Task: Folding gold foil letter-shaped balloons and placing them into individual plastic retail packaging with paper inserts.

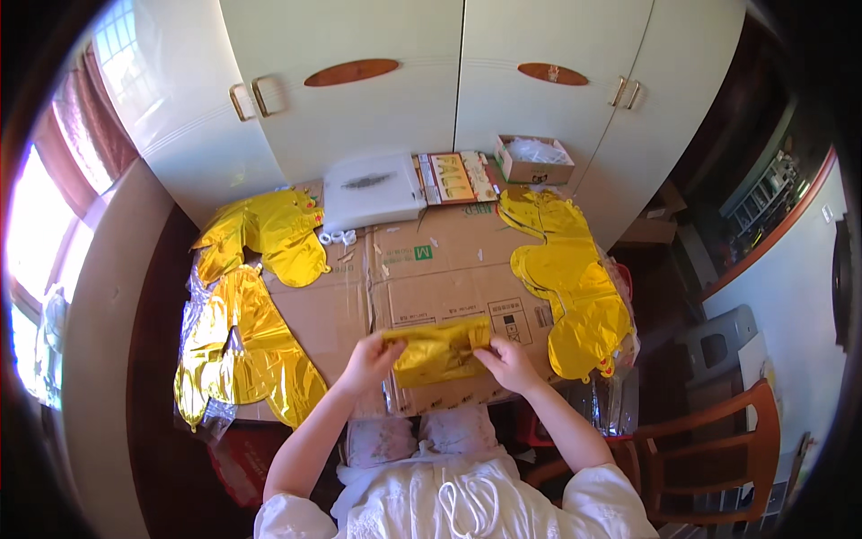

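Note:
A folded gold foil balloon (440, 355) is stretched between my two hands, just above the near edge of the cardboard-covered table. Its left end is pinched in my left hand (373, 361), and my right hand (507, 364) grips the other end. More flat gold foil balloons lie about: one balloon (269, 232) at the far left, another balloon (242, 346) at the near left, and a pile of balloons (570, 278) along the right side. Some carry small coloured marks.
Flattened cardboard (449, 269) covers the table. At its back stand a white plastic-wrapped stack (373, 198), a printed box (453, 178) and a small open carton (534, 166). White tape rolls (337, 238) sit left. A wooden chair (718, 449) stands right; cabinets (359, 117) rise behind.

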{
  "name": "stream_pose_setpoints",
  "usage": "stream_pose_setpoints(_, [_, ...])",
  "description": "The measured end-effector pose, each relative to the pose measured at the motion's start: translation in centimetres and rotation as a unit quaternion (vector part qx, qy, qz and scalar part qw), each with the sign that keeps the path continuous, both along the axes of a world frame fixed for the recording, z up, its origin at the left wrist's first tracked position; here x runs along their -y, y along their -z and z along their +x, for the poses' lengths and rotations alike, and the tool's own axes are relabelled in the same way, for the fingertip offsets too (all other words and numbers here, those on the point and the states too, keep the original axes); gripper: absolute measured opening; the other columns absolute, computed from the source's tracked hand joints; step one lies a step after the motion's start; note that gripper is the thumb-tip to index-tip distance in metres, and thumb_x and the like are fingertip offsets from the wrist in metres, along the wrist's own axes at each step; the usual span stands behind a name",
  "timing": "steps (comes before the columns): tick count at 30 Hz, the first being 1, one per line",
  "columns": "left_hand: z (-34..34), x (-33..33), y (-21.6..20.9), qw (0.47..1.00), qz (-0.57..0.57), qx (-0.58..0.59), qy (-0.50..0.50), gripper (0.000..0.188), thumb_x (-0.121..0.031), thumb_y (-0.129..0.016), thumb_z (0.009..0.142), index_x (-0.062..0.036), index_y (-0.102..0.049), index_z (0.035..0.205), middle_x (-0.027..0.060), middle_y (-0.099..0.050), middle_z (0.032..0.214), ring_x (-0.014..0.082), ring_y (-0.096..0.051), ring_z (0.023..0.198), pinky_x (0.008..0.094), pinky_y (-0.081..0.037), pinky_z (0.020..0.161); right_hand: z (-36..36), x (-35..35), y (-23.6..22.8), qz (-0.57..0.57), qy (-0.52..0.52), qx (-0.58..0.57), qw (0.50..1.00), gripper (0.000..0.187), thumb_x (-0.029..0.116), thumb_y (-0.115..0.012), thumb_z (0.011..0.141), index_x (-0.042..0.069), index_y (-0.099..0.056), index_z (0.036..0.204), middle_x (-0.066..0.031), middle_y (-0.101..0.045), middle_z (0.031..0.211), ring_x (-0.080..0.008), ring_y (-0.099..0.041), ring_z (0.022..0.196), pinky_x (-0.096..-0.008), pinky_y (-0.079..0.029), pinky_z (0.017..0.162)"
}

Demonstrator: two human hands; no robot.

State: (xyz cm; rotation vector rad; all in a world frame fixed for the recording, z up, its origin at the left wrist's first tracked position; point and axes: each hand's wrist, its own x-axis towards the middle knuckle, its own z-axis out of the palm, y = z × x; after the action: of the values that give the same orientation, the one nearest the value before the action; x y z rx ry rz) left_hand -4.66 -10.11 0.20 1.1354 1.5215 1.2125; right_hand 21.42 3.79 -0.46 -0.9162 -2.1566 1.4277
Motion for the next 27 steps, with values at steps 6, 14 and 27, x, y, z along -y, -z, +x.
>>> stream_pose_setpoints(6, [-1.7,-7.0,0.1,0.974,-0.08,0.191,-0.091,0.03,-0.018,-0.061,0.095,-0.0002,-0.057,0.12,0.0062,-0.068,0.093,0.0135,-0.065,0.08,0.0271,-0.052,0.057,-4.0,-4.5,3.7,-0.139,0.064,-0.118,0.981,0.01,0.006,-0.06,0.095,-0.002,-0.061,0.1,-0.0048,-0.068,0.09,-0.0074,-0.06,0.077,-0.024,-0.048,0.068])
stream_pose_setpoints(14, [1.4,-3.4,-1.1,0.858,0.038,-0.505,-0.082,0.055,-0.028,-0.065,0.087,-0.002,-0.05,0.132,0.0216,-0.05,0.134,0.0357,-0.051,0.121,0.048,-0.045,0.097,-4.2,-4.5,5.3,-0.078,0.116,-0.052,0.989,0.015,0.006,-0.062,0.092,-0.003,-0.059,0.103,-0.0106,-0.07,0.088,-0.0129,-0.065,0.075,-0.0278,-0.05,0.066])
stream_pose_setpoints(27, [5.7,-5.9,2.2,0.793,0.055,-0.607,0.006,0.083,-0.07,-0.045,0.087,-0.014,-0.038,0.149,0.0253,-0.032,0.152,0.045,-0.026,0.141,0.0596,-0.019,0.114,-3.6,-3.5,2.0,0.082,0.124,0.014,0.989,0.034,0.009,-0.066,0.088,0.0,-0.058,0.12,-0.0148,-0.07,0.091,-0.0241,-0.069,0.077,-0.0339,-0.053,0.069])
